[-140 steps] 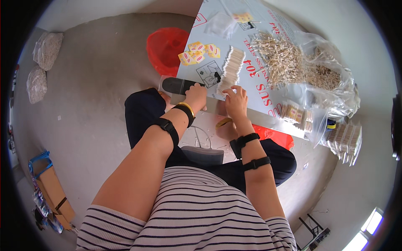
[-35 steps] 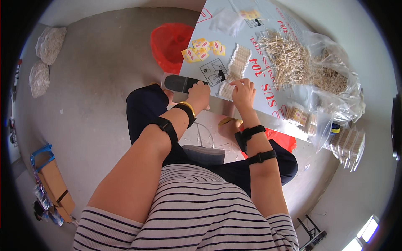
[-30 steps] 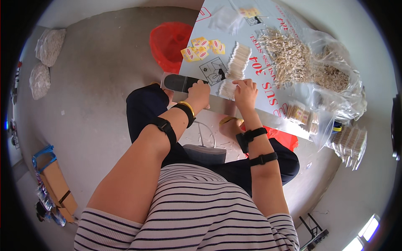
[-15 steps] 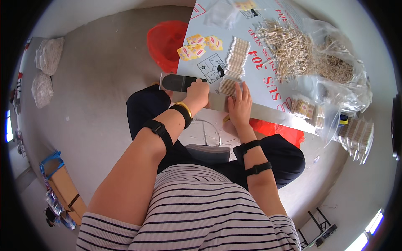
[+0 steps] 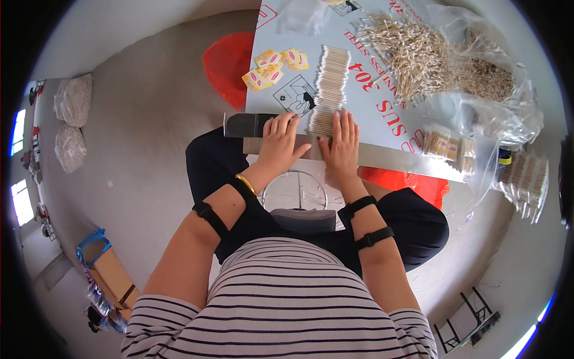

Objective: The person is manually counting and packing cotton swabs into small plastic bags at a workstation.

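Note:
A long row of cotton swabs point(image 5: 332, 75) lies side by side on the table, with a shorter group of swabs point(image 5: 321, 122) below it near the front edge. My right hand point(image 5: 341, 148) rests flat along the right side of the shorter group, fingers stretched out and thumb at its lower end. My left hand point(image 5: 278, 143) lies over the right end of a flat black strip with a clear edge point(image 5: 242, 125). Its fingers are extended and its thumb points toward the swabs. Whether the left fingertips press on the strip, I cannot tell.
Small yellow-and-white cards point(image 5: 263, 75) lie at the table's left. A heap of loose swabs point(image 5: 412, 60) spreads from a clear plastic bag point(image 5: 508, 90) at right. Packed swab bundles point(image 5: 442, 145) sit at the right front. A red bag point(image 5: 226, 69) hangs by the left edge.
My left hand has opened from a closed pose on the black strip, its thumb now spread toward the swabs. The right hand stays beside the shorter swab group. The whole view has shifted slightly.

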Demonstrator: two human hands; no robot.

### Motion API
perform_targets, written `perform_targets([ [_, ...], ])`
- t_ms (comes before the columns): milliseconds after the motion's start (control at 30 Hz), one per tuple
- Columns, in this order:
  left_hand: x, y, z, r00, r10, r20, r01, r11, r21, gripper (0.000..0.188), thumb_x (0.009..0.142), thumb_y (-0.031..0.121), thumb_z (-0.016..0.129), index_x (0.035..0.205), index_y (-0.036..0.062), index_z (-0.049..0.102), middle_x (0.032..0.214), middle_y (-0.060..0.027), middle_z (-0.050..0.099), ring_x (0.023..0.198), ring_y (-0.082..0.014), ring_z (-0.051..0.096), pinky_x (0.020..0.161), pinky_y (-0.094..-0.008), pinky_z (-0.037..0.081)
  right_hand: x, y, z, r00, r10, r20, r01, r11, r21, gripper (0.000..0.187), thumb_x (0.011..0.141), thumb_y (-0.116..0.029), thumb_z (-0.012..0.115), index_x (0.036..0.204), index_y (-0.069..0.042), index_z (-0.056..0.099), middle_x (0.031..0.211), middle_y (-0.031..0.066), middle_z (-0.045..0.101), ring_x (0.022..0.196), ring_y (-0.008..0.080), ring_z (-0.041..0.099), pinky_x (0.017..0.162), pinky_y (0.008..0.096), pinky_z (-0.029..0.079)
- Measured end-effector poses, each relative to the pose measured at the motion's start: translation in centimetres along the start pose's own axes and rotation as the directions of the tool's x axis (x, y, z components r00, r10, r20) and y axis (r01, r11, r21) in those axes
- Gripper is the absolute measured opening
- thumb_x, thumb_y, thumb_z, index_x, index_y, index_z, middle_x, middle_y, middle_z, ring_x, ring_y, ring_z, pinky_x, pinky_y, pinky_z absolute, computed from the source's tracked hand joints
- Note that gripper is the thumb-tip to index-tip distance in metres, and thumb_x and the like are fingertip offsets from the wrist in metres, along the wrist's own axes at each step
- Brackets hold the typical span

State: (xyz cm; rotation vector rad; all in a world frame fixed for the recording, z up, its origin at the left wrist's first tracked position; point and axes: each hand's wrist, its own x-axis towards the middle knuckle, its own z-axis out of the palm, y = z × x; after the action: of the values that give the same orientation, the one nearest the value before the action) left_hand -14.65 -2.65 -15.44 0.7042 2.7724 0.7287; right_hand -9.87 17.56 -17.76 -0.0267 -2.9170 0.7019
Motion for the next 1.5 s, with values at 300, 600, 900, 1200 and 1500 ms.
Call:
perform_targets([
  [300,2.2,0.7,3.0,0.992,0.123,-0.030,-0.113,0.966,0.232,0.090,0.103,0.061,0.042,0.163,-0.0032,0.022,0.172,-0.0189,0.018,0.160,-0.0346,0.015,0.127,-0.0604,0.003,0.2,-0.3,0.5,0.999,0.016,0.032,-0.015,0.999,-0.037,0.081,0.096,-0.039,0.064,0.162,-0.004,0.032,0.168,0.0212,0.027,0.157,0.0392,0.022,0.127,0.0560,0.015],
  [600,2.2,0.4,3.5,0.990,0.139,-0.030,-0.129,0.965,0.229,0.091,0.104,0.063,0.038,0.163,-0.0038,0.021,0.172,-0.0199,0.019,0.160,-0.0347,0.014,0.127,-0.0600,0.003,0.2,-0.5,1.3,0.999,0.031,0.017,-0.029,0.995,-0.097,0.081,0.097,-0.045,0.061,0.162,-0.006,0.033,0.170,0.0210,0.023,0.159,0.0387,0.019,0.127,0.0588,0.012],
  [900,1.2,0.4,3.7,0.989,0.135,-0.060,-0.124,0.979,0.160,0.086,0.105,0.059,0.041,0.163,-0.0026,0.024,0.170,-0.0225,0.022,0.160,-0.0364,0.017,0.127,-0.0602,0.006,0.1,-0.6,1.3,0.999,0.031,0.009,-0.030,0.995,-0.091,0.078,0.099,-0.046,0.059,0.160,-0.005,0.035,0.169,0.0220,0.025,0.158,0.0392,0.021,0.127,0.0588,0.012],
  [1200,1.2,0.3,3.6,0.990,0.134,-0.052,-0.126,0.982,0.140,0.082,0.105,0.056,0.044,0.163,0.0011,0.027,0.170,-0.0219,0.023,0.159,-0.0373,0.018,0.126,-0.0613,0.007,0.2,-0.6,1.2,0.999,0.028,0.025,-0.025,0.994,-0.111,0.080,0.098,-0.047,0.060,0.161,-0.005,0.034,0.169,0.0224,0.024,0.158,0.0393,0.020,0.126,0.0597,0.012],
  [1500,1.4,0.6,2.0,0.983,0.156,-0.094,-0.150,0.986,0.069,0.059,0.104,0.046,0.053,0.151,0.0117,0.047,0.163,-0.0187,0.034,0.153,-0.0377,0.030,0.124,-0.0604,0.016,0.1,-0.5,1.1,1.000,0.019,0.024,-0.016,0.994,-0.110,0.082,0.097,-0.047,0.061,0.162,-0.005,0.032,0.170,0.0222,0.023,0.158,0.0395,0.019,0.126,0.0601,0.012],
])
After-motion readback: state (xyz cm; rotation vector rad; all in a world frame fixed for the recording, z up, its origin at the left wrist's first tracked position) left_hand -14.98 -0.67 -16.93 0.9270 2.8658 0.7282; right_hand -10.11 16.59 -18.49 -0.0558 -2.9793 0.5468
